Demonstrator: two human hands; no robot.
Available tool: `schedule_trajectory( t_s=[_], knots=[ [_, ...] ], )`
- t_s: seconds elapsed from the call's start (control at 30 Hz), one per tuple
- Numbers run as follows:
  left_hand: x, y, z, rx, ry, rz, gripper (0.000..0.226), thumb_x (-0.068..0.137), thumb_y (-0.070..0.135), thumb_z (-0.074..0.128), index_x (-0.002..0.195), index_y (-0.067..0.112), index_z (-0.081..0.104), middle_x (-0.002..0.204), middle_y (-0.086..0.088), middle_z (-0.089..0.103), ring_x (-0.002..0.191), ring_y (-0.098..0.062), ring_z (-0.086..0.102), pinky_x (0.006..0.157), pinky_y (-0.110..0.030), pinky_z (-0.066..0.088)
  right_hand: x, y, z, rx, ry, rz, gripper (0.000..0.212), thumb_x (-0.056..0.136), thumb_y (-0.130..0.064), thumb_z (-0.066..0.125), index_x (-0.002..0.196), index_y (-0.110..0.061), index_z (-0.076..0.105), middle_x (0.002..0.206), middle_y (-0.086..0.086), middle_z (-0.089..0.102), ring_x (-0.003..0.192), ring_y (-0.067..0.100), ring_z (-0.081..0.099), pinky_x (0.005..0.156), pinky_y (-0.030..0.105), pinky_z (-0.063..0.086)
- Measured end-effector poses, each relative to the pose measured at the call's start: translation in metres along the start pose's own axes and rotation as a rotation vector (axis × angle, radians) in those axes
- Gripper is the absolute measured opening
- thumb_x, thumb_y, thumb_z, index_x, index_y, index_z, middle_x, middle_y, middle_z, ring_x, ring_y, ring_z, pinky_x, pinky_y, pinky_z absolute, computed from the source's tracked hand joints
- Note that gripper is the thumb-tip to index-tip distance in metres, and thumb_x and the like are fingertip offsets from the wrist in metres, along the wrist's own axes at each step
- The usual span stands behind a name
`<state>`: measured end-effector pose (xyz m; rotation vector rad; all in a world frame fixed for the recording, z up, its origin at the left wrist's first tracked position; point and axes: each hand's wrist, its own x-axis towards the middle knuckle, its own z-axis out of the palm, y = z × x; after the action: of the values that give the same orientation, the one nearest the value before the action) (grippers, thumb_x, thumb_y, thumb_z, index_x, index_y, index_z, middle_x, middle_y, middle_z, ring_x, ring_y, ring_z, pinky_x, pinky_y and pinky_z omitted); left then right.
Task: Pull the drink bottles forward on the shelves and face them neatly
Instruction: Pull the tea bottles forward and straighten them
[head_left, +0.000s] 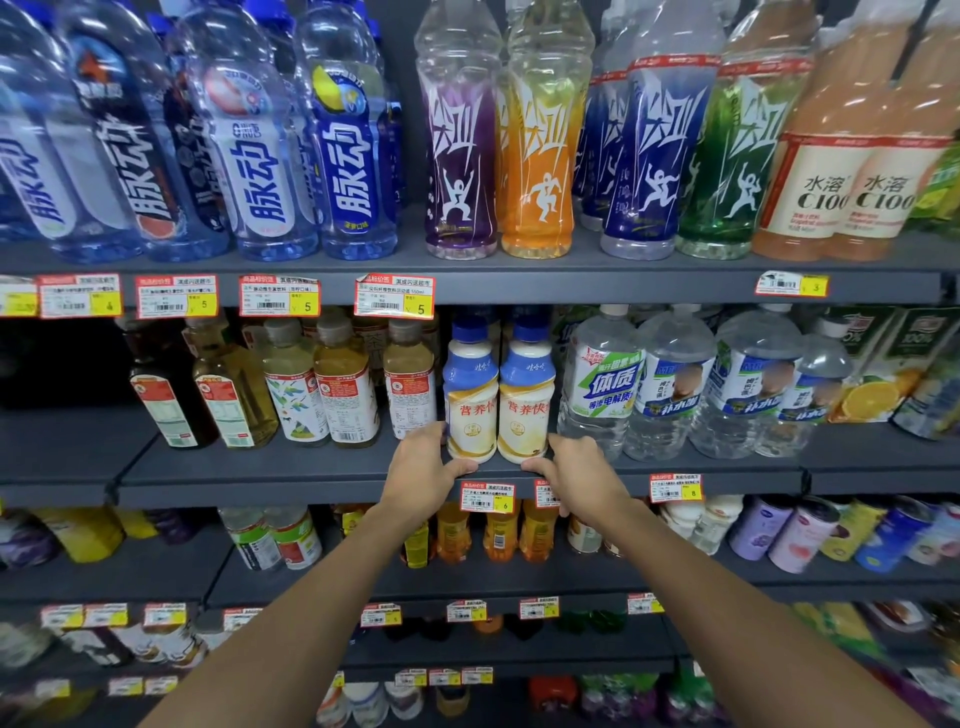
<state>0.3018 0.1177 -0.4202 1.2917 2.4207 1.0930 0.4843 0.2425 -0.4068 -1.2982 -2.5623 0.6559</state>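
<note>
Both hands are on the second shelf (311, 475): left hand (418, 475) cups the left milk bottle (470, 395), right hand (584, 478) cups the right milk bottle (525, 397). Fingers wrap the bases, thumbs under the front edge, bottles upright and touching.

This is a shop, the drinks aisle of a small supermarket or convenience store. Dark grey metal shelves (291, 470) run in tiers, each packed with rows of bottled drinks: blue sports-water bottles (260, 140) and colourful vitamin drinks (540, 140) well above the fingers (462, 466), tea bottles (343, 384) to their left, two milk-drink bottles (496, 395) right at them, and electrolyte waters (670, 384) to their right. Red-and-yellow price tags (395, 295) with barcodes and single-digit prices are clipped to the shelf edges, one price tag (487, 496) just below the fingers.
</note>
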Motion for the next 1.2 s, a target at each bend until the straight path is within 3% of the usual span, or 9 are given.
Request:
schedule_trajectory(
  t_s=[0.17,0.33,0.47,0.6,0.67,0.77,0.87,1.03,1.2],
  knots=[
    [-0.005,0.001,-0.005,0.03,-0.009,0.056,0.064,0.08,0.037,0.082,0.135,0.016,0.055,0.13,-0.001,0.063,0.119,-0.017,0.058,0.1,-0.038,0.051,-0.006,-0.002,0.0,-0.003,0.013,0.014,0.048,0.093,-0.054,0.061,0.116,-0.012,0.06,0.084,0.005,0.064,0.043,0.012,0.065,0.05,0.03,0.056],
    [-0.013,-0.006,-0.018,0.025,0.043,0.076,0.064,0.082,0.047,0.078,0.135,0.019,0.056,0.12,0.002,0.065,0.11,-0.011,0.059,0.094,-0.032,0.051,-0.017,-0.003,0.007,-0.129,0.269,-0.015,0.052,0.084,-0.077,0.053,0.083,-0.026,0.063,0.065,-0.008,0.059,0.069,0.015,0.064,0.059,0.03,0.05],
    [-0.018,-0.02,-0.037,0.004,0.161,0.072,0.044,0.088,0.045,0.072,0.123,0.019,0.063,0.105,0.005,0.065,0.1,-0.011,0.061,0.089,-0.034,0.053,-0.024,-0.02,0.021,-0.143,0.374,-0.147,0.057,0.084,-0.081,0.034,0.064,-0.031,0.051,0.052,-0.014,0.051,0.06,0.012,0.055,0.061,0.029,0.042],
    [-0.02,-0.042,-0.06,0.034,0.326,0.028,0.032,0.093,0.042,0.066,0.113,0.018,0.066,0.097,0.004,0.067,0.093,-0.016,0.064,0.077,-0.034,0.053,-0.024,-0.057,0.042,-0.105,0.413,-0.238,0.051,0.087,-0.075,0.036,0.069,-0.032,0.055,0.056,-0.014,0.051,0.065,0.014,0.062,0.06,0.029,0.041],
    [-0.019,-0.05,-0.07,0.12,0.424,-0.05,0.036,0.092,0.047,0.064,0.11,0.016,0.066,0.097,0.0,0.069,0.093,-0.022,0.065,0.073,-0.036,0.053,-0.022,-0.077,0.054,-0.08,0.414,-0.255,0.052,0.089,-0.075,0.034,0.075,-0.031,0.058,0.063,-0.011,0.059,0.068,0.016,0.064,0.061,0.03,0.047],
    [-0.018,-0.056,-0.079,0.142,0.492,-0.211,0.051,0.087,0.057,0.065,0.112,0.013,0.064,0.102,-0.006,0.071,0.099,-0.028,0.066,0.078,-0.041,0.053,-0.019,-0.101,0.073,-0.067,0.456,-0.235,0.056,0.092,-0.07,0.041,0.097,-0.023,0.069,0.076,-0.001,0.069,0.079,0.022,0.067,0.066,0.033,0.052],
    [-0.016,-0.058,-0.076,0.155,0.521,-0.265,0.057,0.083,0.061,0.067,0.111,0.012,0.061,0.105,-0.006,0.069,0.102,-0.028,0.063,0.081,-0.042,0.049,-0.017,-0.126,0.089,-0.009,0.461,-0.114,0.063,0.092,-0.069,0.046,0.118,-0.015,0.066,0.087,0.007,0.072,0.087,0.028,0.068,0.073,0.037,0.054],
    [-0.008,-0.055,-0.065,0.194,0.556,-0.319,0.065,0.084,0.063,0.063,0.119,0.008,0.056,0.117,-0.01,0.066,0.112,-0.03,0.059,0.086,-0.043,0.04,-0.009,-0.16,0.103,0.041,0.46,0.03,0.061,0.09,-0.067,0.053,0.112,-0.01,0.061,0.096,0.009,0.07,0.092,0.029,0.068,0.074,0.038,0.056],
    [0.0,-0.05,-0.056,0.184,0.573,-0.35,0.069,0.084,0.062,0.064,0.126,0.008,0.054,0.12,-0.012,0.064,0.115,-0.031,0.056,0.088,-0.045,0.039,0.0,-0.176,0.106,0.047,0.478,0.163,0.061,0.089,-0.067,0.056,0.098,-0.007,0.059,0.087,0.01,0.069,0.081,0.028,0.069,0.061,0.034,0.05]
  ],
)
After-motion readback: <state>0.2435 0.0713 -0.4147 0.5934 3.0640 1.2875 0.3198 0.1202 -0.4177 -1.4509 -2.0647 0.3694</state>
